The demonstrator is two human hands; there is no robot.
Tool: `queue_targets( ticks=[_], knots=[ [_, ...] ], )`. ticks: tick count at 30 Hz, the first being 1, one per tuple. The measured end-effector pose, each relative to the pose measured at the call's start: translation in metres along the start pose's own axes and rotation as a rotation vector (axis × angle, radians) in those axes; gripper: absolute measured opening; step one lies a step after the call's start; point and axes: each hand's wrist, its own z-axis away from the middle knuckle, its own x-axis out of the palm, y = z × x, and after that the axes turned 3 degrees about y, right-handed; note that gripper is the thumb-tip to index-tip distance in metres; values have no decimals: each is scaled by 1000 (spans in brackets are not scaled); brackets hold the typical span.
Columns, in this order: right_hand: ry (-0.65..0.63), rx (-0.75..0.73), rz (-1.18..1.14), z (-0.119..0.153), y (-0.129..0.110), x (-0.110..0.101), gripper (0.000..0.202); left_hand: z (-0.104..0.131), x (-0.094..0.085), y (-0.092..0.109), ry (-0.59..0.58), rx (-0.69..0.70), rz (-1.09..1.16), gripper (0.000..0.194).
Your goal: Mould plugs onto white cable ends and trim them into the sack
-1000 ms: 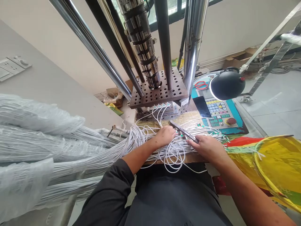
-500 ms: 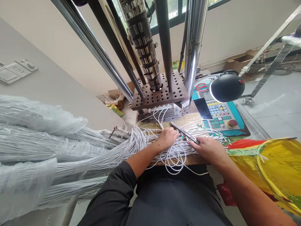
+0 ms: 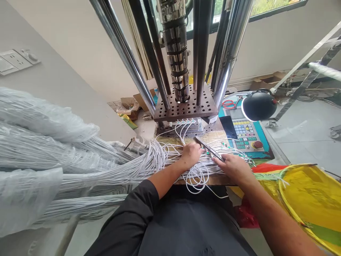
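A dark metal bar lies slantwise above the white cables, with small green-and-white connectors along it. My right hand is closed on its lower right end, thumb along the near side. At the bar's left part my left hand is pinched by a green connector; what its fingertips hold is too small to make out. Loops of white cable hang at the bench's front edge, below my left hand. Behind both hands, several cable ends with connectors sit in the mould under the press plate.
The drilled press plate stands over the mould between steel columns. At right are a black lamp, a control panel, red scissors and a yellow bag. Plastic-wrapped cable bundles fill the left side.
The camera view has turned slightly, shifting the press to the right. Both hands stay at the bar in nearly the same pose.
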Motion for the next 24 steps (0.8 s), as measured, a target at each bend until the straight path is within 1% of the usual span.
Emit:
queue_targets(
  ticks=[2,4,6,7,9,10,11,12,14,15,16,18,20,21,22,24],
  knots=[
    [17,-20,36,-1,1,3,48,-1,-2,6,-11,8,-42,23],
    [45,-38,80,0,2,6,49,3,-11,11,-21,28,-48,25],
    [85,-60,119,3,3,9,50,12,-30,11,-11,86,25,28],
    [109,-67,136,5,3,11,51,17,-43,8,1,129,91,29],
    [152,-88,165,10,7,12,52,24,-69,-7,45,205,226,29],
    [167,-108,172,12,9,12,53,24,-81,-19,82,212,265,29],
    [179,-141,167,13,13,11,53,21,-91,-33,132,182,274,29],
    [190,-188,149,13,18,10,53,15,-98,-48,190,118,259,29],
    [232,-282,88,4,26,7,50,-2,-103,-79,285,-70,207,29],
    [259,-315,54,-5,28,6,48,-13,-102,-92,293,-165,199,30],
    [282,-337,22,-17,28,5,46,-23,-98,-102,276,-249,215,31],
    [296,-360,-25,-50,17,6,44,-41,-88,-114,214,-370,297,32],
    [264,-373,-56,-92,-8,8,45,-53,-79,-116,179,-428,383,34],
    [246,-365,-61,-114,-25,8,47,-56,-77,-114,187,-432,396,36],
    [228,-350,-59,-136,-44,8,49,-58,-75,-111,204,-421,381,37],
    [210,-302,-48,-176,-82,5,50,-58,-74,-104,240,-376,275,40]
  ],
)
